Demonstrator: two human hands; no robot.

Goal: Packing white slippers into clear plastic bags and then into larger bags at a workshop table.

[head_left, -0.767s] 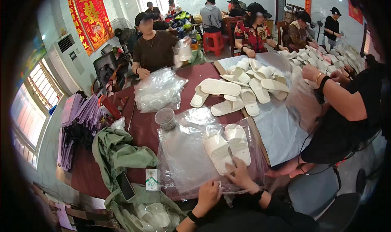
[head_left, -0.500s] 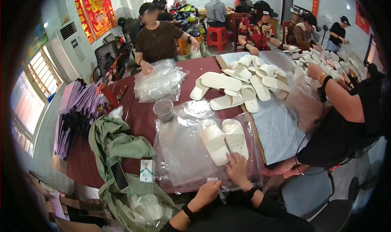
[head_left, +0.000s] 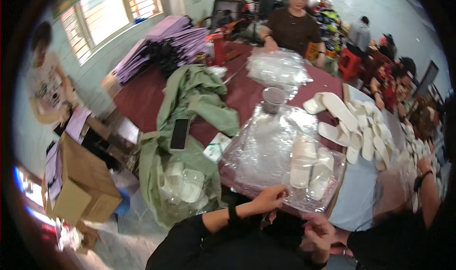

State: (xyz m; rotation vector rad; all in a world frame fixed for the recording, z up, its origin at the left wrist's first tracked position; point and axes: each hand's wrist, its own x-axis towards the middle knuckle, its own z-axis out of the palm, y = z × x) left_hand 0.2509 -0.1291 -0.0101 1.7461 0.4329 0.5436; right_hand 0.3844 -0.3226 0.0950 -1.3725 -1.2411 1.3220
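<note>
On the table, left hand (head_left: 268, 199) pinches a clear bag (head_left: 266, 151) holding two white slippers (head_left: 311, 168); right hand (head_left: 317, 232) half-curled, empty.

Left hand (head_left: 270, 197) reaches forward, fingers pinched; right hand (head_left: 317, 230) curled low, close in

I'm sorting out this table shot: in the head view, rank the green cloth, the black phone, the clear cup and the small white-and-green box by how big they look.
1. green cloth
2. black phone
3. Unsure: the clear cup and the small white-and-green box look about alike, and the box lies nearer the camera.
</note>
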